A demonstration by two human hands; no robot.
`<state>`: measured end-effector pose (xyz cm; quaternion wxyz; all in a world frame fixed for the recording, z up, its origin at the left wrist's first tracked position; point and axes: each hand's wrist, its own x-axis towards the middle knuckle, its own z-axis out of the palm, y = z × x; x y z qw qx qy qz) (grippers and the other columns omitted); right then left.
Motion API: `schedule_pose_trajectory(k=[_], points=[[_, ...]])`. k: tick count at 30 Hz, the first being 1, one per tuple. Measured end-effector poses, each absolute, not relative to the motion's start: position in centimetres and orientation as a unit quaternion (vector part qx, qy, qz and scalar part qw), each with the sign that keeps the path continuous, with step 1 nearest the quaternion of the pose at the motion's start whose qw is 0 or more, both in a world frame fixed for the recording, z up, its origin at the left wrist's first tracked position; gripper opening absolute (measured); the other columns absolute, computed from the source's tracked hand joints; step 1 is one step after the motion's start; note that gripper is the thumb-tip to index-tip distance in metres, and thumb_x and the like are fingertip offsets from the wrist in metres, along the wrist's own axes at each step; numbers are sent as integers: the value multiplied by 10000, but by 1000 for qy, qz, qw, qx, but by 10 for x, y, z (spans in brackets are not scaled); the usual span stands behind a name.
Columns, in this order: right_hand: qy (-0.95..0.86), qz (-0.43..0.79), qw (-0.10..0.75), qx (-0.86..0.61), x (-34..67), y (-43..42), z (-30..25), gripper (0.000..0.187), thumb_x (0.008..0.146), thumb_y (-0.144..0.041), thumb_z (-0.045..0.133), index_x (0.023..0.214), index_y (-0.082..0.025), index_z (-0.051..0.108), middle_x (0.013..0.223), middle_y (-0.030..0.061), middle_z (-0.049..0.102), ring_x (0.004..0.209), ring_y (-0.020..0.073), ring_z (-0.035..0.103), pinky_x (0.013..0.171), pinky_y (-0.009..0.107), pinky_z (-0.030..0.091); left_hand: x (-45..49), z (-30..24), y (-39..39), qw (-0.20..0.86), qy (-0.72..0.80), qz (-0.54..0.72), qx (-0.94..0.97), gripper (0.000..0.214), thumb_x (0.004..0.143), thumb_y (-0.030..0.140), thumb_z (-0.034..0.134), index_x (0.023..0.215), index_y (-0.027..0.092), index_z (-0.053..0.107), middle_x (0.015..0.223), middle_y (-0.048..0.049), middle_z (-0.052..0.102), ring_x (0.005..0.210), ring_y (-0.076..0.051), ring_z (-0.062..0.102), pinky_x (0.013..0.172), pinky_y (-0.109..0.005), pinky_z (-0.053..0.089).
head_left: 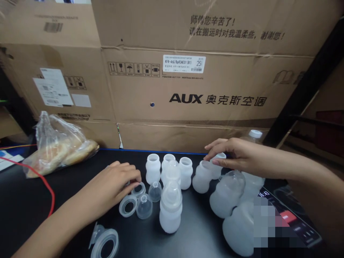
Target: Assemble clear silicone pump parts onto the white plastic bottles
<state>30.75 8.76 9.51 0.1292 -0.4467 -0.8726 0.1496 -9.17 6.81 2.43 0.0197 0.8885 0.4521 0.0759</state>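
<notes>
Several frosted white baby bottles stand on a black table (67, 172). My right hand (231, 154) reaches in from the right, its fingers curled on the rim of an open bottle (217, 168) beside a tilted open bottle (202, 177). My left hand (118, 182) rests at the centre left with its fingers curled over a clear screw ring (139, 189); whether it grips the ring I cannot tell. Close by lie another ring (128, 206), two clear nipples (144, 206) (155, 191) and an assembled bottle with nipple and cap (171, 208).
Three open bottles (153, 168) stand in a row behind. Larger capped bottles (227, 195) lie at the right near a phone (292, 218). A clear ring (105, 243) sits at the front edge. A bag of bread (57, 147) and a red cable (45, 184) lie left. Cardboard boxes (188, 82) wall the back.
</notes>
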Motion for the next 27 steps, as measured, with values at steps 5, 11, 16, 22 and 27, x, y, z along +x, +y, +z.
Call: schedule_pose_trajectory(k=[5,11,16,22,27], points=[[-866,195,117,-445,305,90,95,369,1004,-616,705,1160,-308,834,1329,55,779,1256,342,707,1085,505,555,-91,20,70,18,473,64,878,131,1036,246,660,968,266,770,1059,-30,751,1006,-276,673,893,-418,398],[-872,215,98,-429,302,96,94,274,962,-530,778,1080,-287,822,1256,35,776,1142,303,730,1015,442,556,-92,8,74,21,475,61,878,101,997,304,753,910,275,797,1060,-20,745,1107,-286,657,968,-443,401],[-864,227,75,-443,299,96,93,292,985,-540,740,1005,-261,819,1174,37,805,1053,285,748,928,408,559,-90,2,76,13,476,67,877,73,976,340,800,977,266,795,1039,-15,768,1104,-293,676,986,-460,406],[-852,246,70,-457,297,93,96,284,989,-502,725,918,-243,818,1053,52,839,939,282,768,835,389,567,-88,5,79,-15,479,80,874,125,926,333,856,983,241,794,1022,-27,797,1098,-312,708,1013,-496,406],[-849,261,53,-456,297,92,96,316,999,-512,702,918,-226,809,1118,63,832,985,277,771,858,370,563,-91,7,82,-70,476,137,866,158,905,358,868,967,240,784,1040,-37,793,1089,-323,701,1030,-524,379]])
